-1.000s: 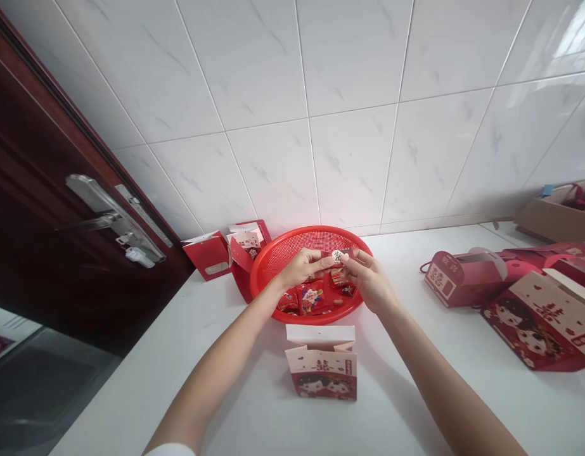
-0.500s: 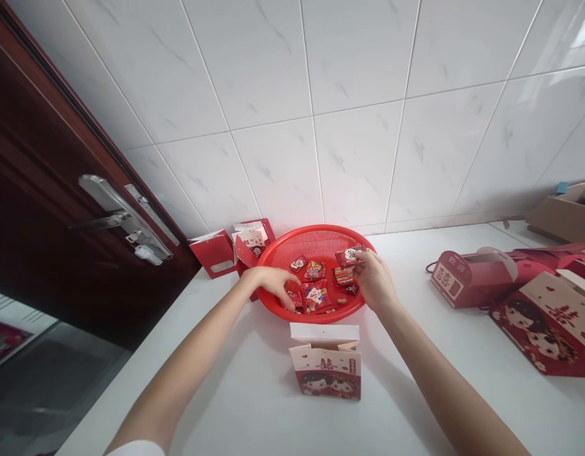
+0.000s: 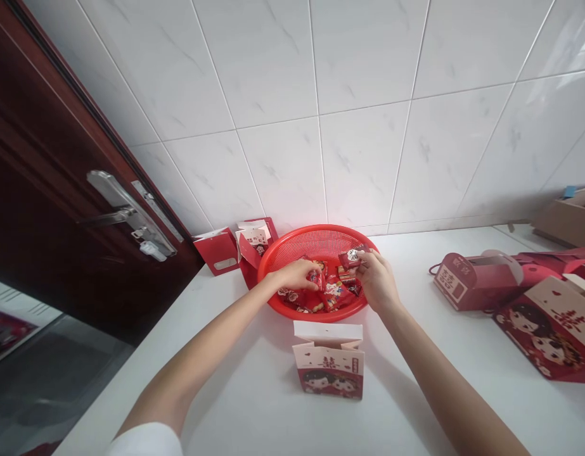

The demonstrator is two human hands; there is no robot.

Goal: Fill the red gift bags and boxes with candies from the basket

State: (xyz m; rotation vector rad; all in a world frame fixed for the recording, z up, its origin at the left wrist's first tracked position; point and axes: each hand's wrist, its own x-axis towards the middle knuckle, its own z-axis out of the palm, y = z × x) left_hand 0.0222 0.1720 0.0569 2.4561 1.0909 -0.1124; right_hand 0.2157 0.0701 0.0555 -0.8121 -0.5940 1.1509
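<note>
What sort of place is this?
Probably a room in a home: glossy white wall tiles, a dark door with a lever handle, and red double-happiness wedding gift boxes on a white counter.

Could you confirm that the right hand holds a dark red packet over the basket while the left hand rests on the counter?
One correction: the head view shows the left hand not on the counter but over the red mesh basket, at a red packet. The right hand holding the dark red packet stands as you said.
</note>
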